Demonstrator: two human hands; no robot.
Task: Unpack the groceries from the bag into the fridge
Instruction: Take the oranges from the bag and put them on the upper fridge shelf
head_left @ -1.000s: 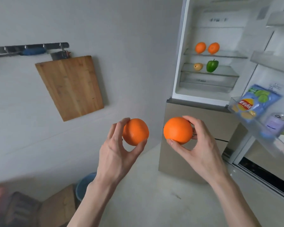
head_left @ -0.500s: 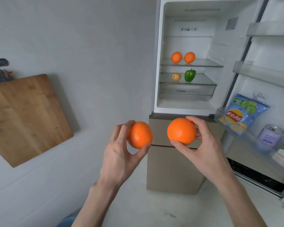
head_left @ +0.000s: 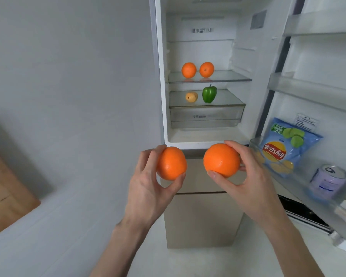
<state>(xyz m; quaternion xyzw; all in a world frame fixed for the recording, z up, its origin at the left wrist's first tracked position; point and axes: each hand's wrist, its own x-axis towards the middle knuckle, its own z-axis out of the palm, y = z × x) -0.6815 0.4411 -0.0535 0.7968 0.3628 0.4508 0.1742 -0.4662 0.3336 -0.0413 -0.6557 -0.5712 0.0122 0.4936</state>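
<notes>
My left hand (head_left: 148,188) grips one orange (head_left: 171,163) and my right hand (head_left: 250,178) grips a second orange (head_left: 221,159), both held up in front of the open fridge (head_left: 160,76). Two more oranges (head_left: 189,70) (head_left: 206,69) sit on its upper glass shelf (head_left: 228,76). On the shelf below rest a yellow pear (head_left: 191,97) and a green bell pepper (head_left: 209,94). The grocery bag is out of view.
The fridge door (head_left: 318,86) stands open on the right; its lower bin holds a blue chip bag (head_left: 286,146) and a drink can (head_left: 329,181). A clear crisper drawer (head_left: 206,116) sits under the shelves. A wooden cutting board (head_left: 6,192) hangs on the left wall.
The view has swung right and closer to the fridge, which now fills the centre. Both hands keep their oranges, now level with the bottom edge of the fridge opening.
</notes>
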